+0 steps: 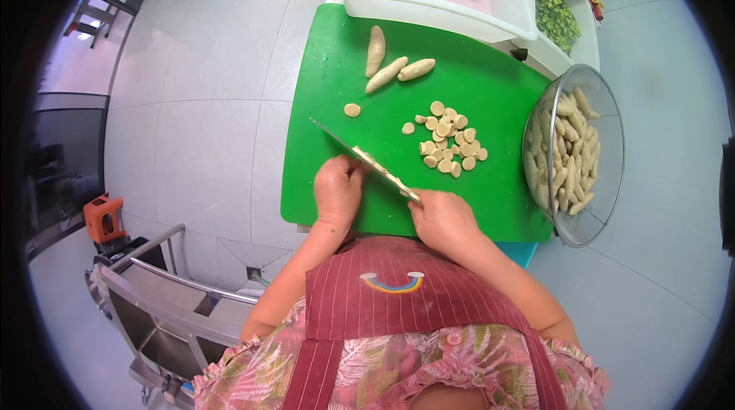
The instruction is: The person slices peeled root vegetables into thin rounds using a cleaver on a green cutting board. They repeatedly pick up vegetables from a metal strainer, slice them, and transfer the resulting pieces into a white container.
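Note:
My right hand [445, 217] grips a kitchen knife [330, 133], its blade slanting away to the left over a green cutting board [321, 192]. Pale slices [382, 170] cling in a row along the blade's right face. Close against the other side of the blade, my left hand [337, 189] is curled with its fingers tucked in; whatever may be under them is hidden. A loose pile of round pale slices [443, 130] lies right of the knife, and a single slice [352, 110] beyond its tip. Farther back rest three whole finger-shaped, root-like pieces [386, 75].
On the board's right edge, a wire-mesh basket [617, 140] holds many similar whole pieces [574, 151]. Behind the board stand a white plastic tub [436, 8] and a white bin [591, 37] of chopped greens [556, 18]. A stainless-steel sink unit [166, 295] is at lower left.

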Available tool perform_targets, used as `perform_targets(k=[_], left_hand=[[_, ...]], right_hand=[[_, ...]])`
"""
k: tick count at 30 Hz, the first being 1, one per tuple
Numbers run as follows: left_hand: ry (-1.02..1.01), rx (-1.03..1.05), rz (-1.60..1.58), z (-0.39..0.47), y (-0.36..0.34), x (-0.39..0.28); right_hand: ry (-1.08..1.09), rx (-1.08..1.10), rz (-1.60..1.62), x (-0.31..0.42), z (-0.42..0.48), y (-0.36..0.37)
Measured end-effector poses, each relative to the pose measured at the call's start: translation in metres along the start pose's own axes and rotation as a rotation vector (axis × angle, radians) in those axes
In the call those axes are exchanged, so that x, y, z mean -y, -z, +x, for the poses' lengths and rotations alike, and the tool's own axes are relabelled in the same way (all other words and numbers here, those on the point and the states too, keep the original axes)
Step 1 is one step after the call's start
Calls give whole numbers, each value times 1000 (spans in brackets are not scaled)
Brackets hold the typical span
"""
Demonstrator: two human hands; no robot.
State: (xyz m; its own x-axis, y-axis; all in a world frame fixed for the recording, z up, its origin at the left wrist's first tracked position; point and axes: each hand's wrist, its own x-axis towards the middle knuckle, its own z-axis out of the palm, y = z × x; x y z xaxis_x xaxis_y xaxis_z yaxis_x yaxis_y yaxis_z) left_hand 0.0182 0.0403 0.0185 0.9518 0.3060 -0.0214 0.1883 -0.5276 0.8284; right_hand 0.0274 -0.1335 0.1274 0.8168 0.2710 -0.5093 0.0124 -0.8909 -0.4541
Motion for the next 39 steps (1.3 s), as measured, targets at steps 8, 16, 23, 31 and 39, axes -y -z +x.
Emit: perform_targets(k=[8,16,23,31,39], left_hand=[[-37,-45,-33,-1,3,-4],[-49,-46,-43,-4,-1,7],[-78,-6,-17,0,0,4],[-223,27,78,18,-3,-7],[-116,383,420,64,6,-49]], right_hand=[[-41,-53,96,0,1,6],[38,-51,25,-4,-13,5],[24,-12,-14,0,6,-5],[26,-296,138,-25,-24,16],[-194,-384,352,-60,-65,47]])
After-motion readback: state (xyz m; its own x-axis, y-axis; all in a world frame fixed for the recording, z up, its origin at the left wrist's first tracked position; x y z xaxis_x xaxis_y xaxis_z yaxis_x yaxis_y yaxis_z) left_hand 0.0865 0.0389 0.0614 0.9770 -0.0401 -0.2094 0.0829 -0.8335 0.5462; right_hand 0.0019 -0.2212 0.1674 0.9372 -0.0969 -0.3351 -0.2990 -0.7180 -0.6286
